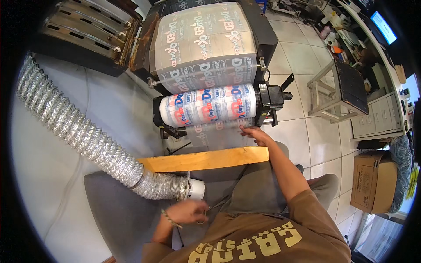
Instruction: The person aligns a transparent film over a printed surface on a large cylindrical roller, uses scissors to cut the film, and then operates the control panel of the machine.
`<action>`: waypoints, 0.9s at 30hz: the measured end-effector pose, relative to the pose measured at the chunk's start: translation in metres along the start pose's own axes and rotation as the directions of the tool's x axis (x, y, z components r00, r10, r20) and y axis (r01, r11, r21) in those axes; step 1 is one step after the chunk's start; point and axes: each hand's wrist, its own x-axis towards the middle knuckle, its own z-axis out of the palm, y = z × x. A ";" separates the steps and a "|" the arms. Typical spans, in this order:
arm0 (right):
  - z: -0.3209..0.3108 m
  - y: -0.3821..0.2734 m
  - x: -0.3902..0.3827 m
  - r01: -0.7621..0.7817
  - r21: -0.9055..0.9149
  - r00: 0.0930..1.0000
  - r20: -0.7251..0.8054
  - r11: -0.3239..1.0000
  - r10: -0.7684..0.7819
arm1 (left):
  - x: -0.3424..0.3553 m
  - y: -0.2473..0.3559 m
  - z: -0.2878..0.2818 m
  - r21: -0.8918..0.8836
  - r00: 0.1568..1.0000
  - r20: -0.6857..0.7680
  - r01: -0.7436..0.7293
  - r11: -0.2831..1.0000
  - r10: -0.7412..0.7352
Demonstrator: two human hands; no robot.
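While your right hand (256, 135) pinches the printed film's (219, 129) near edge below the left-to-right roll (208, 106), your left hand (189, 212), closed around scissors (215, 206), sits nearer you, left.

Brown short-sleeved shirt with yellow lettering; grey trousers; beaded bracelet on left wrist; bare forearms

White film roll (207, 105) with red-and-blue lettering, silver ribbed duct (83, 136), yellow wooden board (206, 159), grey lap cloth (118, 210).
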 end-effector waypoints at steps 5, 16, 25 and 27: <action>-0.022 0.032 0.026 0.204 0.012 0.978 0.031 0.979 -0.205 | 0.061 0.053 -0.125 0.267 0.557 -0.770 -0.160 0.950 0.310; -0.022 -0.013 -0.041 0.255 -0.302 0.946 -0.118 0.919 -0.301 | 0.159 0.000 -0.201 0.568 0.550 -0.739 0.198 0.799 0.389; -0.012 -0.037 -0.066 0.315 -0.010 0.935 -0.169 0.949 -0.313 | 0.158 -0.002 -0.220 0.591 0.569 -0.694 0.101 0.800 0.441; -0.007 -0.036 -0.065 0.280 0.089 0.951 -0.163 0.956 -0.263 | 0.158 -0.001 -0.219 0.551 0.604 -0.706 0.138 0.823 0.371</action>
